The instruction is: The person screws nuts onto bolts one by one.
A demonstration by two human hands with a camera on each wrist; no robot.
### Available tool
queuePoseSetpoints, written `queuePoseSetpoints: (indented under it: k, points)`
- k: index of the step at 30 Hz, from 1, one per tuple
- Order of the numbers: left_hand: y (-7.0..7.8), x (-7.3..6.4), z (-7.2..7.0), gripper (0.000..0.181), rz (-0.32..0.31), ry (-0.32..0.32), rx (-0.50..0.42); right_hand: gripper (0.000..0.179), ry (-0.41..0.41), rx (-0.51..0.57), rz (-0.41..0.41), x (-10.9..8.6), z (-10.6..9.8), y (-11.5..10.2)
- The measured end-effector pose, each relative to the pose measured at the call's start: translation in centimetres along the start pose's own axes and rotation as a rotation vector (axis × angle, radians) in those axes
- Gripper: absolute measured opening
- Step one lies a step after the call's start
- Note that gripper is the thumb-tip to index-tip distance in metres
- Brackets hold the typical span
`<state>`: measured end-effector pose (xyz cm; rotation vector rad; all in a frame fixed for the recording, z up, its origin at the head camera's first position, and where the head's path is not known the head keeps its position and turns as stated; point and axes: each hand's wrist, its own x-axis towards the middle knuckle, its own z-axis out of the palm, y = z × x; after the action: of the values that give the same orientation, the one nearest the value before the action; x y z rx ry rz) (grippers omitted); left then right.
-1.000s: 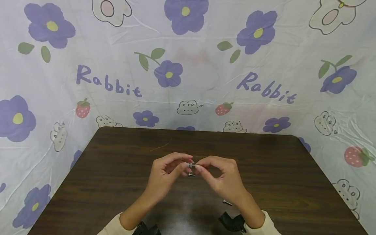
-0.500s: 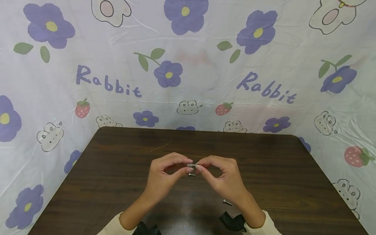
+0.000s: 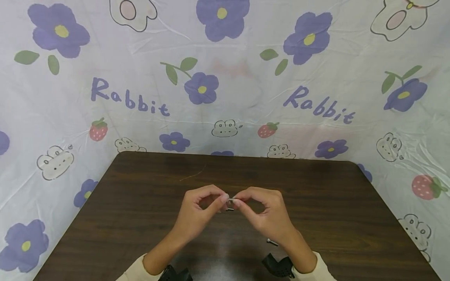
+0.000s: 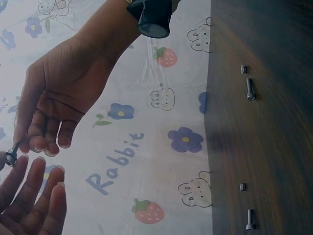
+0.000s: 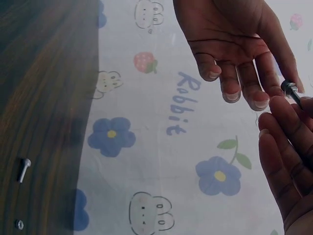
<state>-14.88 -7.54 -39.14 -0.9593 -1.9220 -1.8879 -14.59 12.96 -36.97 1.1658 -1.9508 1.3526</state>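
- Bolt [image 3: 231, 200] bridges my left hand [image 3: 200, 205] and right hand [image 3: 266, 207] in the head view, both pinching.
- Left wrist view: my left fingers [image 4: 12, 180] pinch its thicker end [image 4: 11, 157], perhaps for purchase.
- Right wrist view: my right fingers [image 5: 289, 116] pinch the shank [image 5: 296, 97], likely steadying it.

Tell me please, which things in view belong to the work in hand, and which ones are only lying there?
In the work:
left hand
right hand
held bolt, pinched between both

Only lying on the table:
upper bolt, upper nut, lower bolt, lower nut (left wrist view; perhaps for later)
thin strand
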Motion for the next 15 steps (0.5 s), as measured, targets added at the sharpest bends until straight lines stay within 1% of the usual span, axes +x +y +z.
queuePoseSetpoints:
  k: [7, 9, 10, 11, 12, 15]
  points:
    - [0.01, -0.03, 0.06, 0.029, -0.030, -0.016, 0.032, 0.012, 0.004, -0.002, -0.013, -0.02, 0.04, 0.07]
    - [0.02, -0.10, 0.05, 0.025, -0.041, -0.015, 0.018, 0.012, 0.011, -0.003, -0.018, -0.07, 0.05, 0.10]
    - [0.03, -0.11, 0.04, 0.019, -0.041, -0.012, 0.010, 0.012, 0.014, -0.002, -0.019, -0.09, 0.04, 0.10]
    - [0.02, -0.12, 0.03, 0.014, -0.035, -0.008, 0.005, 0.012, 0.019, -0.001, -0.020, -0.09, 0.03, 0.10]
    - [0.00, -0.15, 0.01, 0.012, -0.021, -0.004, 0.001, 0.010, 0.022, -0.002, -0.018, -0.11, 0.00, 0.10]
    - [0.02, -0.15, -0.02, 0.025, 0.039, 0.014, 0.024, 0.009, 0.027, -0.006, -0.006, -0.14, -0.10, 0.09]
